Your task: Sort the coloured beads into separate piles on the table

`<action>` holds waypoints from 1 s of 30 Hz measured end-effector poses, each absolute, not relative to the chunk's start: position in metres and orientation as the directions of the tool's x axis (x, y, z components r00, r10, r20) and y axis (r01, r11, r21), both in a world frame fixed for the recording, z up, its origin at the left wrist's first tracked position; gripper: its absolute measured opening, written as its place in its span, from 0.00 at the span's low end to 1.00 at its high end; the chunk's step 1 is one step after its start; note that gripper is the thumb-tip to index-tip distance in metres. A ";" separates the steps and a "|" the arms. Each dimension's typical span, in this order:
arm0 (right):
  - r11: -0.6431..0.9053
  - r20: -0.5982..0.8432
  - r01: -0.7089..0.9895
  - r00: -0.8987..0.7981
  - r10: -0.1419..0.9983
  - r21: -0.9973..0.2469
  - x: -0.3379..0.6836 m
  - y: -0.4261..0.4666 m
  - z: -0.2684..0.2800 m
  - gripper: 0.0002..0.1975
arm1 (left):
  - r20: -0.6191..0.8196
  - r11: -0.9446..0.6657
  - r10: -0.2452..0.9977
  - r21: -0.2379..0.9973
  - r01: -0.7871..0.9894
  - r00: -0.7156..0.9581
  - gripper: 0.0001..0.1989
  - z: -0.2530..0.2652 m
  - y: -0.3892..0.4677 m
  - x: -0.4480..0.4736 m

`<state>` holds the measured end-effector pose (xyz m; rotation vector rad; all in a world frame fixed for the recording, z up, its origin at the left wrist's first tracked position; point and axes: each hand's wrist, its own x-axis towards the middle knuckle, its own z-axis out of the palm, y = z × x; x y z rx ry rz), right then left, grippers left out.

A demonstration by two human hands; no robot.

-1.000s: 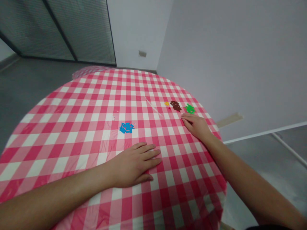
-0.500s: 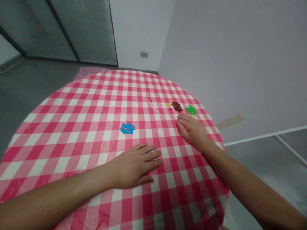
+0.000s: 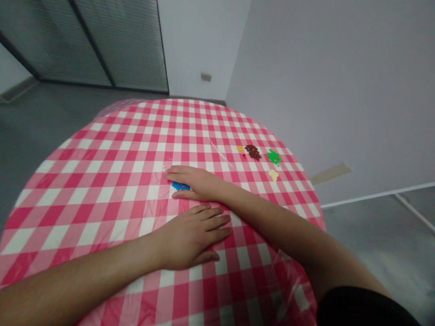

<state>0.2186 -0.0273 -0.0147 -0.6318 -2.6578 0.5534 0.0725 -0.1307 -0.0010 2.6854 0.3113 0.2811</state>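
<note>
While flat, right hand (image 3: 193, 183) covers blue pieces (image 3: 180, 186), fingers extended

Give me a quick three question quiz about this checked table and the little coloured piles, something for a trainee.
1. True or false: the left hand lies flat on the tablecloth.
2. Which pile does the right hand cover? A green, B blue, C brown.
3. Which pile lies nearest the table's right edge, below the green pile?

Key
1. True.
2. B, the blue pile.
3. The cream pile; the brown pile and yellow bits lie further in.
</note>
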 end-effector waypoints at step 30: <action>0.654 0.370 0.688 -0.545 0.752 -0.315 0.363 -0.068 -0.017 0.13 | 0.162 -0.895 0.263 0.409 0.178 0.951 0.27 0.000 -0.131 0.072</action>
